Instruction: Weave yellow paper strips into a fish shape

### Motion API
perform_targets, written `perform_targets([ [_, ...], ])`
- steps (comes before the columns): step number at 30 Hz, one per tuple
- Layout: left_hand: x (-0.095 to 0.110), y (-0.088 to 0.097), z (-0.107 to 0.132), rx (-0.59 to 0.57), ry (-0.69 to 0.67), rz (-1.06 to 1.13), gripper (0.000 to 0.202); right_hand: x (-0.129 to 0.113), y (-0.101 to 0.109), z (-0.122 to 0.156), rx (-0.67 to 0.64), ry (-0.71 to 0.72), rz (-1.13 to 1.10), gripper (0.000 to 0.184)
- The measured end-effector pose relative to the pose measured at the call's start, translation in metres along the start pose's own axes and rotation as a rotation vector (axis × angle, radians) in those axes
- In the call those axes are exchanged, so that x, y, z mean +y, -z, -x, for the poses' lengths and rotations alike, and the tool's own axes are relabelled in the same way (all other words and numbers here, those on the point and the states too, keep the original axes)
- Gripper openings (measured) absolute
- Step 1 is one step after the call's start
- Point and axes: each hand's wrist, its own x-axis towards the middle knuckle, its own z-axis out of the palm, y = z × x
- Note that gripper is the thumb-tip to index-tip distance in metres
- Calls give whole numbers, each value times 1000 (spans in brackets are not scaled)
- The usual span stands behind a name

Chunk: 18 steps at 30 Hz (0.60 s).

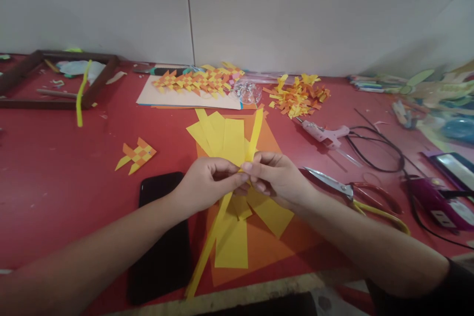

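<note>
My left hand [207,181] and my right hand [277,175] meet over the middle of the table, thumbs and fingers pinched close together. Between them is a long yellow paper strip [255,133], one end pointing up past my right fingers. Another length of yellow strip slants down from the hands toward the table's front edge. Part of the strip is hidden by my fingers. Below lie yellow paper pieces [231,249] on orange paper sheets [264,252]. A woven orange and yellow paper fish [138,155] lies left of my left hand.
Several woven fish [196,81] lie on a pad [151,98] at the back, beside a pile of paper cuttings [298,96]. Scissors [329,181], a pink glue gun [322,133] and its cable are on the right. A black phone [159,256] lies under my left forearm; a brown frame [44,103] is far left.
</note>
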Motion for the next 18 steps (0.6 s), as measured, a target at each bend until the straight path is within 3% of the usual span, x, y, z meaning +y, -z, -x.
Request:
perform_targets([
  [7, 2, -3, 1, -16, 9, 29, 19, 1, 0, -4, 32, -54, -48, 39],
  [18, -1, -2, -1, -19, 73, 119, 17, 1, 2, -6, 59, 1, -73, 38],
])
